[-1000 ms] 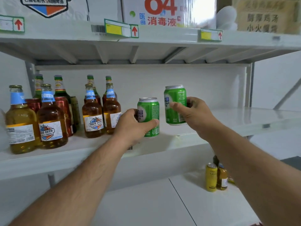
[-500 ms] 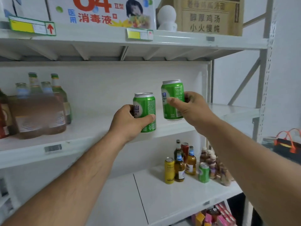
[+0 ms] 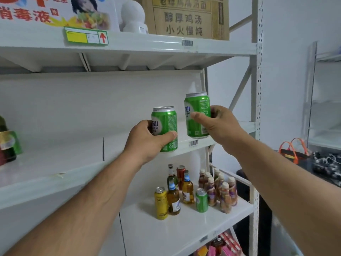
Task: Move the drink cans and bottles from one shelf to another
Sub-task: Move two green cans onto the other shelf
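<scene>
My left hand [image 3: 147,140] grips a green can [image 3: 165,124] upright in front of the middle shelf [image 3: 55,163]. My right hand [image 3: 219,122] grips a second green can [image 3: 197,111], held a little higher and to the right, near the shelf's right end. On the lower shelf [image 3: 184,233] stands a group of drinks: a yellow can [image 3: 161,203], a green can [image 3: 201,200], amber bottles [image 3: 173,198], a red can [image 3: 180,174] and several small brown bottles [image 3: 217,189]. At the far left edge of the middle shelf a few bottles [image 3: 7,143] show partly.
The top shelf [image 3: 147,45] carries a printed carton [image 3: 55,12], a white round object [image 3: 133,15] and a brown cardboard box [image 3: 184,17]. A white upright post [image 3: 256,89] bounds the rack. Right of it sit an orange-handled bag [image 3: 293,150] and another rack [image 3: 324,100]. Colourful packets [image 3: 221,244] lie below.
Both hands with their green cans have travelled right along the middle shelf, away from the beer bottles. The view has swung right, so the lower shelf's drinks now show in full.
</scene>
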`<state>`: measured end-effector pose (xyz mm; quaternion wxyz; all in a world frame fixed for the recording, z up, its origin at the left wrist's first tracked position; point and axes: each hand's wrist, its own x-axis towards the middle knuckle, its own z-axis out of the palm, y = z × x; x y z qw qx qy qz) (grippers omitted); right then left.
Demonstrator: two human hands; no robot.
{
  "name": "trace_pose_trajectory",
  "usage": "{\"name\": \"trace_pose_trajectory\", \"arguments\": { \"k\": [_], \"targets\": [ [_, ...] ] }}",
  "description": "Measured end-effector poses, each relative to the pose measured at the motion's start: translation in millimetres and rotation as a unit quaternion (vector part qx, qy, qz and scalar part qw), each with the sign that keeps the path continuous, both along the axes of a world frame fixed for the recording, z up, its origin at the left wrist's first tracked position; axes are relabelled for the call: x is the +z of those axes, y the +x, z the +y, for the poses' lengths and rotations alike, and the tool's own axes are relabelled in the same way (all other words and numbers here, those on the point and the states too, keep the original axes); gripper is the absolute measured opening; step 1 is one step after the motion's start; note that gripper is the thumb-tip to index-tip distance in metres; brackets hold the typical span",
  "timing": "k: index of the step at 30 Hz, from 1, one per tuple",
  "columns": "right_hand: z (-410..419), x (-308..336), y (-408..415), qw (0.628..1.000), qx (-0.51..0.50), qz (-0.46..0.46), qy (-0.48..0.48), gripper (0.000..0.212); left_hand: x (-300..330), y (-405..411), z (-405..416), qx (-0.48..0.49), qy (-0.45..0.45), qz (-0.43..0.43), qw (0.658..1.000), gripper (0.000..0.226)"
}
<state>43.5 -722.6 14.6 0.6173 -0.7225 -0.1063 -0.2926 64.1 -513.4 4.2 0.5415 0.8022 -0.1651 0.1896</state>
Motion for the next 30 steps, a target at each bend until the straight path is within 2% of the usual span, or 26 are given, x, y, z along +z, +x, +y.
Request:
{"name": "trace_pose_trajectory", "arguments": {
  "k": [7, 12, 15, 19, 24, 30],
  "targets": [
    [-39.1, -3.3, 50.2, 1.000, -0.028, -0.010, -0.010, 0.023, -2.7, 67.4, -38.9, -0.031, 0.000, -0.006, 1.000, 0.040],
    [-63.9, 1.9, 101.1, 0.999, -0.047, -0.010, -0.024, 0.031, 2.5, 120.6, -63.7, -0.053, -0.002, 0.001, 0.999, 0.041],
    [-76.2, 9.0, 127.0, 0.998, -0.054, -0.009, -0.026, 0.031, 12.3, 145.3, -76.2, -0.063, 0.006, 0.006, 0.998, 0.028],
    [-90.9, 19.6, 158.4, 0.999, -0.042, -0.007, -0.024, 0.032, 23.2, 173.2, -92.4, -0.067, 0.010, 0.018, 0.998, 0.034],
    [-110.6, 23.1, 200.9, 0.999, -0.026, 0.000, -0.026, 0.028, 28.9, 201.0, -112.2, -0.061, 0.021, 0.024, 0.998, 0.028],
    [-144.7, 25.0, 254.6, 1.000, -0.003, 0.014, -0.027, 0.029, 31.7, 235.9, -138.8, -0.023, 0.000, 0.046, 0.999, 0.037]
  ]
}}
